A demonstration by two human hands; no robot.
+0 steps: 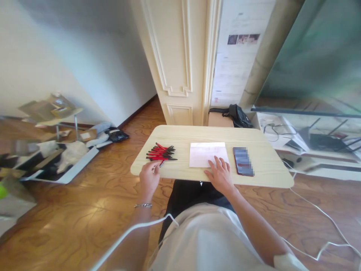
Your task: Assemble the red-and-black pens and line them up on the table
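Note:
My left hand (149,177) is at the left front part of the small table (180,175), its fingers curled in. The silver-and-black end of a pen (161,163) sticks out at its fingertips; the rest is hidden by the hand. Just beyond lies a loose heap of several red pens with black ends (160,152), mostly pointing sideways. My right hand (220,173) lies palm down with fingers spread over the lower right corner of a white sheet of paper (203,153). Right of the paper rests a phone (239,160), its screen partly blurred out.
A white cable (135,226) crosses in front of my left forearm. Boxes and bags (67,158) clutter the floor at left. Behind the table stand a panelled door (175,56) and a black bag (237,114). A low white cabinet with a router (324,143) is at right.

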